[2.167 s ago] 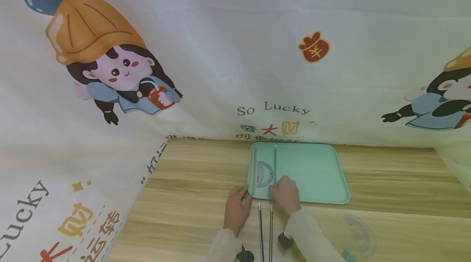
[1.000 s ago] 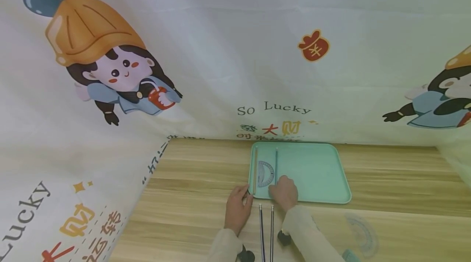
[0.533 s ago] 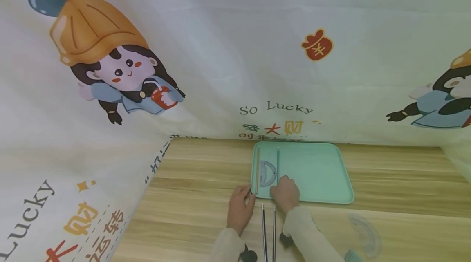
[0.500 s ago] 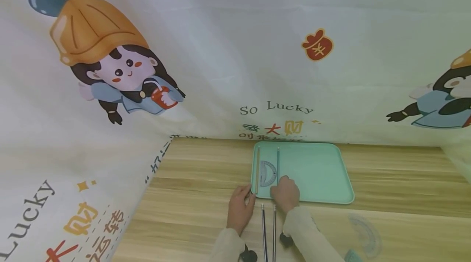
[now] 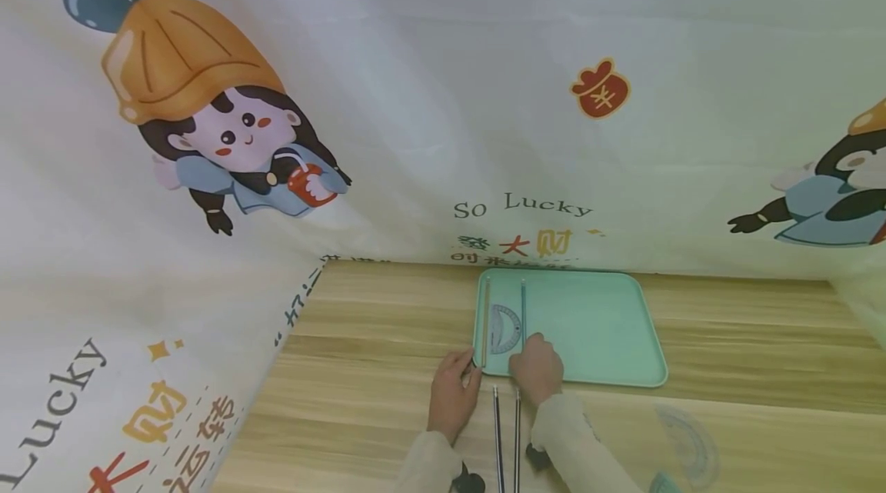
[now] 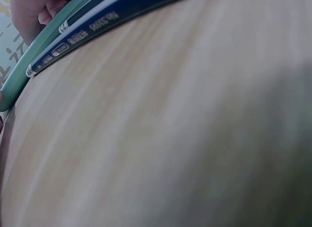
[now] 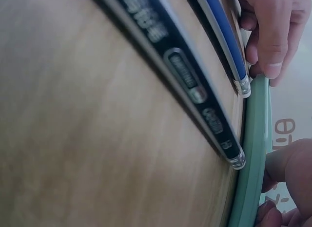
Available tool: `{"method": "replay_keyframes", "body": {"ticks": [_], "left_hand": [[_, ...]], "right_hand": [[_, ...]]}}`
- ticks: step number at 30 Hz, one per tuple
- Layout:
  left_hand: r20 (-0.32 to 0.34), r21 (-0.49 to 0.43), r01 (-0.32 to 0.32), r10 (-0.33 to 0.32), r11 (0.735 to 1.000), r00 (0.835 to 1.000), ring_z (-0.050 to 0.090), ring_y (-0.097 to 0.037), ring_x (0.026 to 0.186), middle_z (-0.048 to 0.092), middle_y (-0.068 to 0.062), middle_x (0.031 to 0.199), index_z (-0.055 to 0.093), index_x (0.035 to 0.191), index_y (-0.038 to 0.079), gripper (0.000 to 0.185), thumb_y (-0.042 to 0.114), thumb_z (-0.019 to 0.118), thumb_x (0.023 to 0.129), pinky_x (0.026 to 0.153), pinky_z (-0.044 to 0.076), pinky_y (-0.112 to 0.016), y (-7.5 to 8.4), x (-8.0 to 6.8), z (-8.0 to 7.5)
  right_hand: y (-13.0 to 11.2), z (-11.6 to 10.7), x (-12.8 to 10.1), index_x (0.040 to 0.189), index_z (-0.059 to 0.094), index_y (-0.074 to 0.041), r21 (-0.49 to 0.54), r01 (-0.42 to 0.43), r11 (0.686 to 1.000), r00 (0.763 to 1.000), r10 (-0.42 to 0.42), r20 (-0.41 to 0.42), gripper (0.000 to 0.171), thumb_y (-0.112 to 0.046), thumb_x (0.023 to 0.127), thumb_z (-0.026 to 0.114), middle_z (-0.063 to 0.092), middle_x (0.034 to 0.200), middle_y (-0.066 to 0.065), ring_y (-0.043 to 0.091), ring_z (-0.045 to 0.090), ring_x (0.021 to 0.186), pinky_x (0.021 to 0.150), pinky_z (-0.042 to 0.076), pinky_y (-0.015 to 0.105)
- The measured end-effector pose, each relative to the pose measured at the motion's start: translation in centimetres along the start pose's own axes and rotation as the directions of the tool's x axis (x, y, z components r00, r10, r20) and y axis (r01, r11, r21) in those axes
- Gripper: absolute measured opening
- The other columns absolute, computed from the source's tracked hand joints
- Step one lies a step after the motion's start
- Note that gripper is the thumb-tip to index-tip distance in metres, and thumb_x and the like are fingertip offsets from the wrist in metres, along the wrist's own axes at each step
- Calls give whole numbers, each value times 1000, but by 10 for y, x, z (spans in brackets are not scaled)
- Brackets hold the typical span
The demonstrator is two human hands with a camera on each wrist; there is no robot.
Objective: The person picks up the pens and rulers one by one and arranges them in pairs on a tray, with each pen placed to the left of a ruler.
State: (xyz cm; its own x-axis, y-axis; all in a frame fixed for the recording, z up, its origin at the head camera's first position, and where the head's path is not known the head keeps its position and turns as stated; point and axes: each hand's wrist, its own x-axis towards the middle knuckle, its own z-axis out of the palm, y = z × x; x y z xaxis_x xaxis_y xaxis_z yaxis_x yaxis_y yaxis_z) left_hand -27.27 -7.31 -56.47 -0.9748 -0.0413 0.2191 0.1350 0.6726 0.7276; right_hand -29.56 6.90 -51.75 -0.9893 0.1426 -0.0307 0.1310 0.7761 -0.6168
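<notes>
A mint green tray [image 5: 595, 328] lies at the back of the table, holding a yellowish pencil [image 5: 487, 324], a clear protractor [image 5: 505, 329] and a blue pencil [image 5: 524, 316] side by side at its left. My left hand [image 5: 453, 397] grips the front left corner of the tray, thumb at the rim in the right wrist view. My right hand [image 5: 538, 368] reaches over the front rim with curled fingers and pinches the near end of the blue pencil, which it hides. Between my forearms, a dark blue pencil [image 5: 498, 439] and a black pencil [image 5: 517, 439] point at the tray.
Another clear protractor [image 5: 688, 443] lies on the wooden table [image 5: 374, 370] at the right, near a teal object [image 5: 664, 483] cut off by the lower frame edge. A printed cloth [image 5: 415, 93] hangs behind and along the sides.
Over about two seconds the blue pencil in the tray has slid slightly toward me under my right hand. My left hand stays on the corner; the head view shifts slightly.
</notes>
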Motion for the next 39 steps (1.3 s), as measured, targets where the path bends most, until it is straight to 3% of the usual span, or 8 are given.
{"method": "replay_keyframes", "body": {"ticks": [8,21,39], "left_hand": [[1,0,-3,3,1000,1000,61,-17,102,64,-4,112,60,125,2,36,18,60,93,92,54,-33,4,-2,-2],[1,-7,2,-2,1000,1000,62,-17,100,64,-5,112,60,124,1,36,17,61,93,90,55,-32,4,-3,-1],[-3,-10,-4,4,1000,1000,62,-19,104,64,-6,113,60,124,1,36,17,61,92,93,54,-34,3,-2,-1]], "right_hand": [[-2,-2,-2,86,53,9,-22,-15,1000,1000,15,21,13,-3,81,52,50,57,8,17,49,47,36,40,24],[-1,1,-4,89,53,13,-16,-6,1000,1000,5,-18,18,-3,81,53,51,59,11,20,52,49,38,46,28],[3,4,-1,85,52,9,3,5,1000,1000,-5,-15,15,-5,79,52,49,59,8,19,48,47,35,40,27]]}}
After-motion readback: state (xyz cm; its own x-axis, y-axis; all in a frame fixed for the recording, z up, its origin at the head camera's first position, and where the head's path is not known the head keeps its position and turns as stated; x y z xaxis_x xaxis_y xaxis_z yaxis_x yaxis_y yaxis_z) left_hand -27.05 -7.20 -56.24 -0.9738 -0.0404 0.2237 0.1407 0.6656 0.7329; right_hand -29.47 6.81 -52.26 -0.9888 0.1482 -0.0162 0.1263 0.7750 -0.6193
